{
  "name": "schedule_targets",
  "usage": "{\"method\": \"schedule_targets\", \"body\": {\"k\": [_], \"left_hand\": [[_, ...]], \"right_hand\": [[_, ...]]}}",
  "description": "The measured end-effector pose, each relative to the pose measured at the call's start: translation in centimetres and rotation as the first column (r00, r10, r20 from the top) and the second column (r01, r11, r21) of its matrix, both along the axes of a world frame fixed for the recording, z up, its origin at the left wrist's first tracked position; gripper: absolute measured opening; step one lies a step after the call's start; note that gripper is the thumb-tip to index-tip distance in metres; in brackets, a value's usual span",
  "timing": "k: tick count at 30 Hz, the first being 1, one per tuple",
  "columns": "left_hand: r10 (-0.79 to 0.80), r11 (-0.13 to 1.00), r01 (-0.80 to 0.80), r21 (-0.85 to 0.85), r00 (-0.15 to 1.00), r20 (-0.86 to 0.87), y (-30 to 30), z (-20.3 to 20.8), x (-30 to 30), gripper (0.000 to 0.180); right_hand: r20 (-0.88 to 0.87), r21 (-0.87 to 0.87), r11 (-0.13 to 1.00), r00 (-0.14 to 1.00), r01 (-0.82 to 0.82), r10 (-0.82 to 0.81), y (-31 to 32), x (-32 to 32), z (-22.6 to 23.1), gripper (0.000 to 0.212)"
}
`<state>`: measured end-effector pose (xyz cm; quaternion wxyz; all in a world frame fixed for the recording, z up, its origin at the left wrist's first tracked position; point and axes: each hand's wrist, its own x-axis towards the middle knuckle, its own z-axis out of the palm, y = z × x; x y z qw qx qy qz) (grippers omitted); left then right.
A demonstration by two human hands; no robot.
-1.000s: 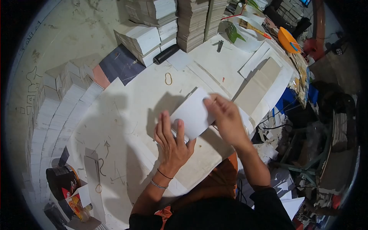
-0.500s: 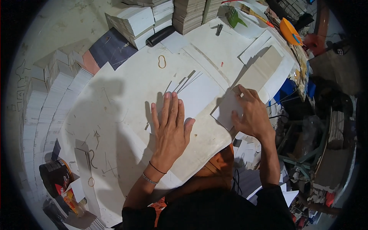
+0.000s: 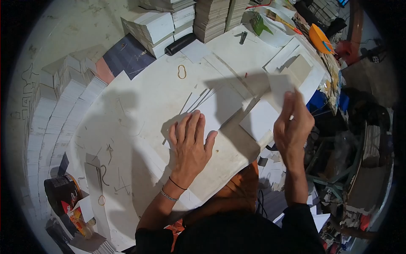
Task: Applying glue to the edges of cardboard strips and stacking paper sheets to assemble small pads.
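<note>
My left hand (image 3: 190, 148) lies palm down, fingers stretched and a little apart, pressing on several white cards (image 3: 230, 103) that are fanned at their far left edge. To the right, my right hand (image 3: 294, 127) is raised above the table, its thumb and fingers pinching a pale card (image 3: 281, 86). That card is smeared by motion and casts a long shadow across the fanned cards. Below it, a white card (image 3: 259, 119) rests near the table's edge. Farther back, a beige card pile (image 3: 301, 67) sits at the right, partly behind the held card.
Tall paper stacks (image 3: 156, 25) line the far edge, and more stacks (image 3: 63, 97) run along the left. A black cylinder (image 3: 180, 44), a rubber band (image 3: 182, 72) and a dark clip-like piece (image 3: 243, 38) lie on the table (image 3: 148, 101). An orange bowl (image 3: 319, 39) stands far right.
My right hand has lifted a card off the pile on the right and moved up with it, uncovering a white card below. My left hand stays on the fanned cards, fingers slightly more bent.
</note>
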<state>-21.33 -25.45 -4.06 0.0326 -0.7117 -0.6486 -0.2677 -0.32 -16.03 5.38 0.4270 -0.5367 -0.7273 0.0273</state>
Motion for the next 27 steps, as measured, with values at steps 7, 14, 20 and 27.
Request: {"method": "schedule_targets", "body": {"k": [7,14,20,27], "left_hand": [[0.015,0.993,-0.022,0.113,0.998,0.059,-0.3,-1.5,0.0,0.072],[-0.082,0.987,0.073,-0.144,0.995,-0.055,-0.4,0.1,-0.3,0.076],[-0.097,0.977,0.098,-0.190,0.995,0.016,-0.1,0.2,0.0,0.068],[-0.064,0.993,0.054,-0.109,0.994,-0.087,0.2,0.0,0.9,0.060]], "right_hand": [[-0.220,-0.363,0.799,0.878,-0.479,0.426,-1.2,-5.9,-2.0,0.028],[0.042,-0.354,0.915,0.974,-0.192,0.221,4.5,-2.4,-5.2,0.059],[0.435,-0.596,0.793,0.779,-0.129,0.453,0.8,3.1,-4.0,0.108],[0.477,-0.471,0.817,0.682,-0.334,0.554,1.4,4.8,-3.3,0.062]]}}
